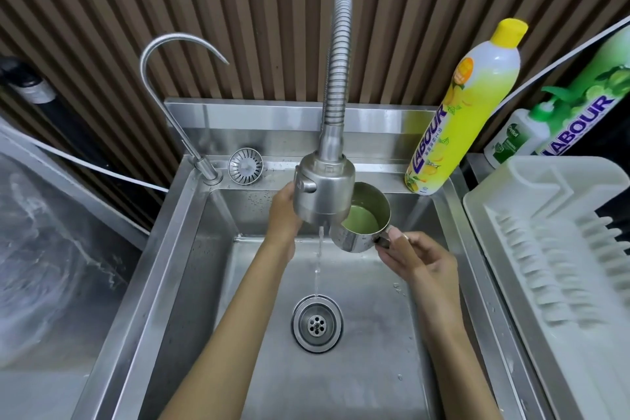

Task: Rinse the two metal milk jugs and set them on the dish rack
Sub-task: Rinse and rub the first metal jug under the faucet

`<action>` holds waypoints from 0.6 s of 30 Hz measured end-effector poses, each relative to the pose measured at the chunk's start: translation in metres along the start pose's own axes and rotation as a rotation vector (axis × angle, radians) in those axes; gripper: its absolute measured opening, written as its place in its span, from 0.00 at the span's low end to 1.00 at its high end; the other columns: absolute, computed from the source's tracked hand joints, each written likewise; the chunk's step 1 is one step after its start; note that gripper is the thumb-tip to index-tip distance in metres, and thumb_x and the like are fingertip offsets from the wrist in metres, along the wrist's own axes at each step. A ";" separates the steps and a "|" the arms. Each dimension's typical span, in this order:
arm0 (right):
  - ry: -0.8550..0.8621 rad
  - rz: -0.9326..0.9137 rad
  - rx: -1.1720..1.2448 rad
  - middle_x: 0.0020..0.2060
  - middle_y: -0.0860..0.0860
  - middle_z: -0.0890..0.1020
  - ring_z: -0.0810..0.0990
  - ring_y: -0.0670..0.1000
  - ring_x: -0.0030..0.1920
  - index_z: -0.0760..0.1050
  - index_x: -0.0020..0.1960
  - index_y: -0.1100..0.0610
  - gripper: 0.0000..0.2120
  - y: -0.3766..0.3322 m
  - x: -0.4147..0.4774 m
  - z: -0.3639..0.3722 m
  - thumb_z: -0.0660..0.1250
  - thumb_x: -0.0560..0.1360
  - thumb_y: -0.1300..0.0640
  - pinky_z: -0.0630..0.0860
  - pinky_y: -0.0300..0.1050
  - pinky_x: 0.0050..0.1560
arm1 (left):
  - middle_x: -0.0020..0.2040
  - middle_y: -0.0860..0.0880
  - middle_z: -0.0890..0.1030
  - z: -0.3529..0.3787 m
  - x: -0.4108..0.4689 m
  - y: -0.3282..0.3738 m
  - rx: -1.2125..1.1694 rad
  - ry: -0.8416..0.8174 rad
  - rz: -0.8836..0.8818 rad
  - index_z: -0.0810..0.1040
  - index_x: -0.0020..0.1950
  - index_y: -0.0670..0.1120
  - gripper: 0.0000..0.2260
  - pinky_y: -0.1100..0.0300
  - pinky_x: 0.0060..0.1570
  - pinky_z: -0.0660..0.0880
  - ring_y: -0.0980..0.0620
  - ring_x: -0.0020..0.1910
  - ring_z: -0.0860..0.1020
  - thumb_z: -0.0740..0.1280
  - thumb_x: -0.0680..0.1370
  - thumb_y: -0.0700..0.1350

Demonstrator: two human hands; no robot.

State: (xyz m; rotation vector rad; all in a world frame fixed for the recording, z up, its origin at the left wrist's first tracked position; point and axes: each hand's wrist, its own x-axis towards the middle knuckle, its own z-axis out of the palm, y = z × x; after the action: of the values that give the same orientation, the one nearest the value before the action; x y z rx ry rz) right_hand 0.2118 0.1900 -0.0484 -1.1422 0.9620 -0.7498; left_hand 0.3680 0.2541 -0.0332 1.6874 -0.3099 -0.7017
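Rinsing 1 metal milk jug over the sink.

Right hand pinching the jug handle, holding the jug just right of the tap head, green liquid inside. Left hand wrapped around the tap head. Thin water stream falling past the jug to the drain. White dish rack far right, yellow soap bottle behind.

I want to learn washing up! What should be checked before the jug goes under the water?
1. Water running: ok, thin stream.
2. Right hand grips jug by its handle: ok.
3. Left hand on sprayer: ok.
4. Jug mouth under stream: not ok, it sits beside it.
5. Jug clean inside: not ok, green liquid remains.
6. Rack has room: ok.
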 end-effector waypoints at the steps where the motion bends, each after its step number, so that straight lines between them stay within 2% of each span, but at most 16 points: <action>1: -0.012 0.000 0.000 0.40 0.57 0.84 0.85 0.56 0.46 0.79 0.33 0.55 0.10 0.000 -0.002 0.002 0.70 0.73 0.58 0.78 0.50 0.55 | 0.24 0.63 0.77 -0.005 -0.005 -0.002 -0.027 -0.022 -0.005 0.70 0.36 0.51 0.16 0.68 0.40 0.66 0.59 0.37 0.71 0.57 0.79 0.34; 4: -0.046 0.000 -0.011 0.40 0.58 0.84 0.84 0.55 0.44 0.79 0.33 0.56 0.10 -0.002 -0.009 0.008 0.69 0.73 0.58 0.80 0.48 0.53 | 0.39 0.54 0.79 -0.018 -0.020 -0.006 -0.020 -0.200 0.020 0.77 0.45 0.48 0.16 0.66 0.41 0.70 0.56 0.41 0.74 0.60 0.72 0.27; 7: -0.098 0.014 0.003 0.41 0.59 0.83 0.85 0.52 0.42 0.78 0.36 0.61 0.08 -0.006 -0.016 0.015 0.69 0.73 0.59 0.80 0.44 0.52 | 0.49 0.50 0.78 -0.028 -0.037 -0.010 -0.027 -0.354 0.089 0.74 0.57 0.45 0.24 0.70 0.43 0.72 0.56 0.48 0.76 0.65 0.63 0.29; 10: -0.168 0.009 0.023 0.42 0.62 0.83 0.84 0.56 0.43 0.78 0.39 0.64 0.07 -0.012 -0.022 0.018 0.68 0.74 0.61 0.81 0.40 0.47 | 0.52 0.56 0.80 -0.035 -0.050 -0.009 0.049 -0.305 0.191 0.71 0.63 0.48 0.31 0.73 0.49 0.72 0.63 0.52 0.77 0.74 0.63 0.34; 12: -0.214 0.016 0.043 0.43 0.63 0.84 0.85 0.59 0.45 0.78 0.43 0.68 0.09 -0.014 -0.025 0.017 0.67 0.75 0.61 0.82 0.41 0.47 | 0.50 0.59 0.78 -0.034 -0.062 -0.001 0.200 -0.211 0.290 0.70 0.65 0.46 0.30 0.79 0.45 0.68 0.72 0.48 0.75 0.75 0.66 0.34; 13: -0.238 0.030 0.057 0.43 0.63 0.84 0.85 0.60 0.45 0.77 0.45 0.69 0.10 -0.014 -0.026 0.016 0.66 0.75 0.61 0.82 0.43 0.47 | 0.48 0.61 0.77 -0.033 -0.068 0.003 0.300 -0.153 0.344 0.70 0.64 0.47 0.29 0.81 0.42 0.67 0.73 0.46 0.75 0.75 0.66 0.34; 15: -0.275 0.061 0.056 0.43 0.60 0.85 0.85 0.61 0.43 0.76 0.47 0.70 0.12 -0.013 -0.028 0.013 0.65 0.76 0.59 0.82 0.45 0.46 | 0.46 0.60 0.76 -0.031 -0.076 0.006 0.427 -0.062 0.387 0.71 0.63 0.50 0.28 0.80 0.40 0.66 0.67 0.44 0.75 0.75 0.66 0.37; 18: -0.274 0.064 -0.073 0.39 0.55 0.85 0.85 0.60 0.38 0.78 0.46 0.66 0.11 -0.018 -0.029 0.010 0.65 0.76 0.57 0.83 0.44 0.40 | 0.50 0.59 0.76 -0.028 -0.085 0.001 0.453 -0.025 0.279 0.70 0.65 0.53 0.31 0.70 0.46 0.69 0.58 0.51 0.74 0.77 0.65 0.45</action>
State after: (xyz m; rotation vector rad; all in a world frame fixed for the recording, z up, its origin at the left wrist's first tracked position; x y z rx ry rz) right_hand 0.2086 0.2149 -0.0234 -1.2358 0.7964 -0.4942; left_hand 0.3185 0.3237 -0.0053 2.0088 -0.7508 -0.4646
